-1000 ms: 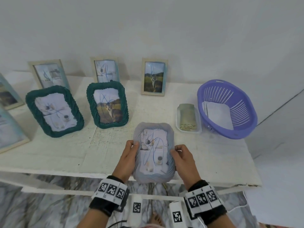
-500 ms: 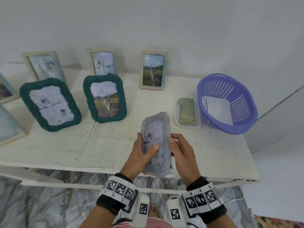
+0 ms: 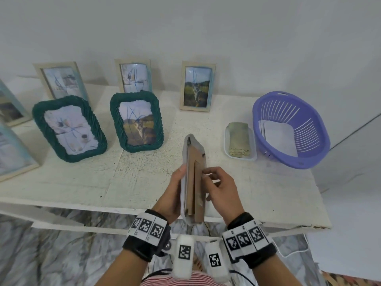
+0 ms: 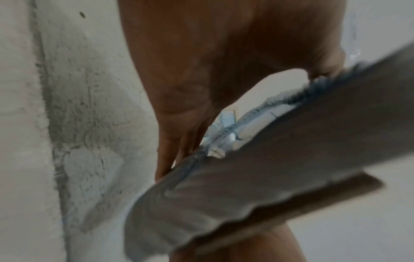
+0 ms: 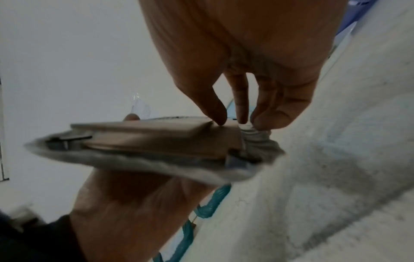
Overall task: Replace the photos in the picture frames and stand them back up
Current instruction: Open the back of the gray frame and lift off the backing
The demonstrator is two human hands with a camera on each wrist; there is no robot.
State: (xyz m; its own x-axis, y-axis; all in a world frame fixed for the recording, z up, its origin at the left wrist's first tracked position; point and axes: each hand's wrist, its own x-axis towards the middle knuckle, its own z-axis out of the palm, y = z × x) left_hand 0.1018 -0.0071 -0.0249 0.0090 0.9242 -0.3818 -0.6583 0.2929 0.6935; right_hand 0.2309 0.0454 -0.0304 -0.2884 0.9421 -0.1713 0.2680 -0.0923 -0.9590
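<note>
A grey woven picture frame (image 3: 193, 178) is held on edge over the table's front, its brown cardboard back and stand (image 5: 156, 138) turned to the right. My left hand (image 3: 175, 193) grips its left side, thumb over the rim. My right hand (image 3: 218, 186) pinches the frame's right rim beside the cardboard back with thumb and fingertips (image 5: 241, 120). In the left wrist view the grey frame (image 4: 246, 186) fills the lower right, blurred. The photo side is hidden.
On the white table (image 3: 144, 182) stand two green woven frames (image 3: 70, 129) (image 3: 137, 121) and several pale wooden frames (image 3: 196, 86) along the wall. A small white tray with a folded cloth (image 3: 240, 141) and a purple basket (image 3: 290, 129) holding papers sit at the right.
The grey frame has turned from photo side up to edge-on with its cardboard back facing right. My right hand has shifted onto the back side.
</note>
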